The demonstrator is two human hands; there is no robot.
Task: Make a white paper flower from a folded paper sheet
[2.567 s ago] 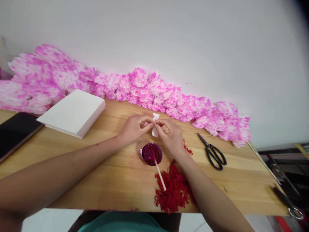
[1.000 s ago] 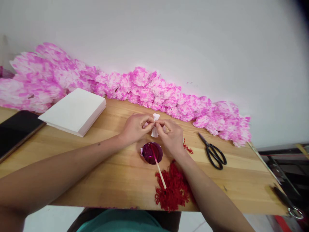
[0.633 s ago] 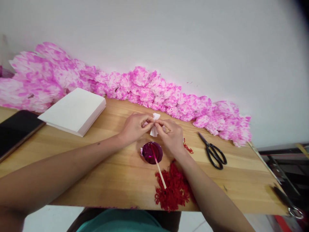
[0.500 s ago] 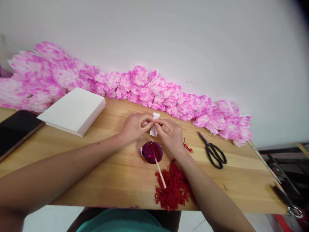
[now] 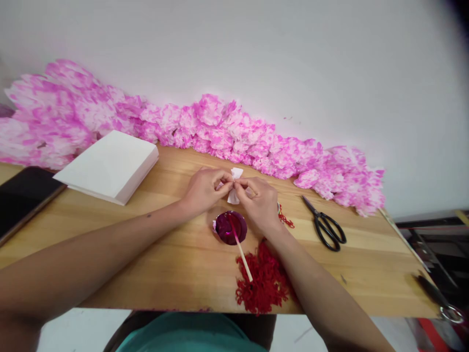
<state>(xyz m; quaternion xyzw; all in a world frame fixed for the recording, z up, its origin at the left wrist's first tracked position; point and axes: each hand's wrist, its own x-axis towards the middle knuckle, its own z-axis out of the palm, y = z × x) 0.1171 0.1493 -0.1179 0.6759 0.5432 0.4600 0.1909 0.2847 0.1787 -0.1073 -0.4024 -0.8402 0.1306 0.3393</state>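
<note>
Between my two hands is a small piece of white paper (image 5: 233, 196), pinched narrow at its middle, with its ends fanned out above and below my fingertips. My left hand (image 5: 210, 189) pinches it from the left, and my right hand (image 5: 257, 199) pinches it from the right; the fingertips nearly touch. Just below the hands sits a small dish of dark magenta liquid (image 5: 225, 229), with a pale stick (image 5: 245, 261) resting in it, its upper part stained pink. The stick's lower end lies over a heap of red curly yarn (image 5: 262, 288) beside my right forearm.
Pink and white paper flowers (image 5: 216, 124) line the wall behind the wooden table (image 5: 164, 274). A stack of white paper (image 5: 110, 166) and a black phone (image 5: 27, 195) lie left. Black scissors (image 5: 326, 227) lie right; another dark-handled tool (image 5: 432, 291) sits at the right edge.
The view has shifted slightly, so objects on the table appear a little higher. Both hands keep their pinch on the white paper, with hardly any movement.
</note>
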